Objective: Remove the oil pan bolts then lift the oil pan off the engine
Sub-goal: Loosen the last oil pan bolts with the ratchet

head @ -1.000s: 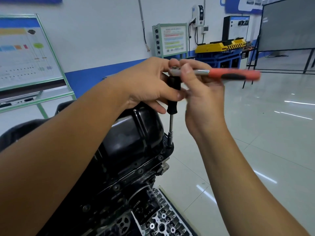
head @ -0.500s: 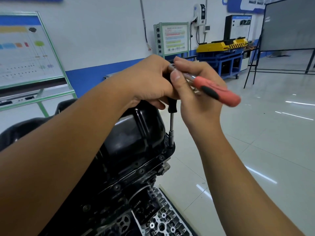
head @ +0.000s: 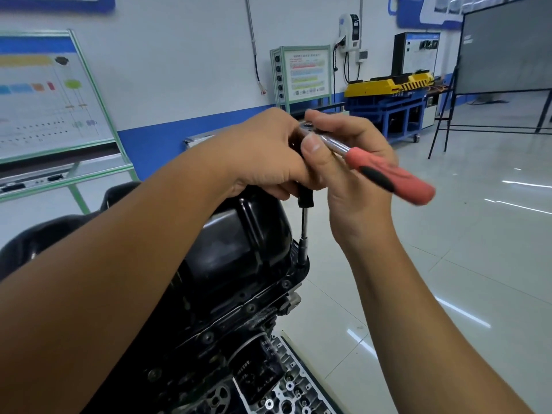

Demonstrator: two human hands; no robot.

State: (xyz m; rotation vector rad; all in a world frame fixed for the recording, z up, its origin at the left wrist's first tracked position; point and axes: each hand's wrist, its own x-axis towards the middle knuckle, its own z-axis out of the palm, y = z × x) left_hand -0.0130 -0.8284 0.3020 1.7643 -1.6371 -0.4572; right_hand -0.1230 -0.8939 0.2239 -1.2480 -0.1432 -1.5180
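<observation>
- The left hand [head: 268, 156] grips the ratchet [head: 385, 171] head; the right hand [head: 352, 162] pinches its shaft.
- Keep the socket extension [head: 304, 234] upright on the corner bolt of the oil pan [head: 239, 243], which sits on the engine [head: 215, 333].

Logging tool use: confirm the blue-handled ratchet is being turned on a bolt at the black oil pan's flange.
Wrong colour: the head view shows a red-handled ratchet with a black inlay. The rest stands: its extension and socket sit on the black oil pan flange.

Oil pan [head: 239, 243]: glossy black, seated on the engine [head: 227, 333], flange bolts [head: 286, 284] in place along the near edge. Socket extension [head: 304, 234] upright on far-right corner bolt.
</observation>
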